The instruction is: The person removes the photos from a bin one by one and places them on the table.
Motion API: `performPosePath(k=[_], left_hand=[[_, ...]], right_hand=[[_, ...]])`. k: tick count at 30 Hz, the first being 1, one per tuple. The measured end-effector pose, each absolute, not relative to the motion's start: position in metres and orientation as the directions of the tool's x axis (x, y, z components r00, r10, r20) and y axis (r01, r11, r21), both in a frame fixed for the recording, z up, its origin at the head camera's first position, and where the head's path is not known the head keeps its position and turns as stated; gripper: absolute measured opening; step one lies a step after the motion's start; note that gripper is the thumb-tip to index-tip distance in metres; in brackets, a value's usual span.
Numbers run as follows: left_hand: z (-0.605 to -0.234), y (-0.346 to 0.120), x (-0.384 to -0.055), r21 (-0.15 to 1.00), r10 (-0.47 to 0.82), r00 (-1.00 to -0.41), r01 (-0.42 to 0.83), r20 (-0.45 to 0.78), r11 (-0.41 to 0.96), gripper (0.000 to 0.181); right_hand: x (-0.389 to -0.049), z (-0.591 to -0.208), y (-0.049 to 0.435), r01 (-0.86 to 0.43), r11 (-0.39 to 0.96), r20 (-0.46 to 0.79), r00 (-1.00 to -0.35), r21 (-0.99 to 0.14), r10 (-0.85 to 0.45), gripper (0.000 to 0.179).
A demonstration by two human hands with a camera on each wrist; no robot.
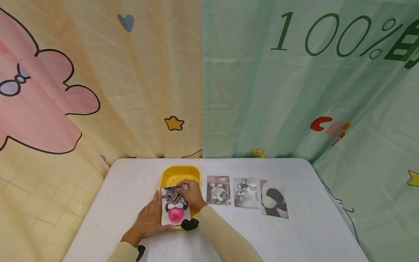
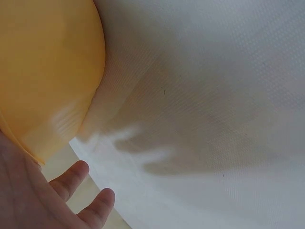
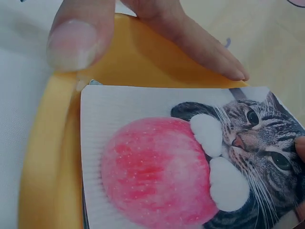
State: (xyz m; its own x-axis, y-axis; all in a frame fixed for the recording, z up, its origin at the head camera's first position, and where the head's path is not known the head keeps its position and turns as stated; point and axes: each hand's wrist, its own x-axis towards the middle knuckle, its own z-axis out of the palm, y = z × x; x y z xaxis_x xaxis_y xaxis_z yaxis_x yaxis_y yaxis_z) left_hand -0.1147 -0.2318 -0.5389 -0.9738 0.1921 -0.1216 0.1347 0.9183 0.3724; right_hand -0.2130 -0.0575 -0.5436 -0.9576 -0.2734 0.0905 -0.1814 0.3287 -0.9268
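Note:
A yellow tray (image 1: 179,170) stands on the table with a photo card (image 1: 166,218) over its near part, showing a tabby cat with a pink ball. In the right wrist view the card (image 3: 152,167) shows a sliver of something beneath one corner. My right hand (image 1: 193,194) pinches the card near its upper right corner. A fingertip (image 3: 300,145) of it rests on the cat's head. Along the tray's left side lies my left hand (image 1: 148,220), fingers extended and thumb at the near rim. In the left wrist view that hand (image 2: 33,191) is beside the tray wall (image 2: 52,71).
Three photo cards lie in a row right of the tray: one with a cat's face (image 1: 218,196), one with a pale cat (image 1: 246,198), and a black-and-white plush-like one (image 1: 274,200). The white table (image 1: 314,233) ends at printed curtains (image 1: 147,91) behind.

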Motion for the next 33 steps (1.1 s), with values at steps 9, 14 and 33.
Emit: performPosePath(k=[9, 14, 33], left_hand=[[-0.536, -0.234, -0.114, 0.382, 0.198, -0.970, 0.131, -0.141, 0.915, 0.130], [-0.536, -0.234, -0.114, 0.386, 0.194, -0.971, 0.127, -0.140, 0.914, 0.131], [-0.538, -0.234, -0.114, 0.408, 0.179, -0.966, 0.089, -0.188, 0.909, 0.131]], right_hand=[[-0.212, -0.546, -0.057, -0.215, 0.347, 0.115, -0.951, -0.913, -0.287, 0.007], [-0.212, -0.549, -0.058, -0.299, 0.389, 0.186, -0.935, -0.871, -0.303, 0.010], [-0.215, -0.536, -0.036, -0.177, 0.274, 0.105, -0.961, -0.945, -0.257, 0.013]])
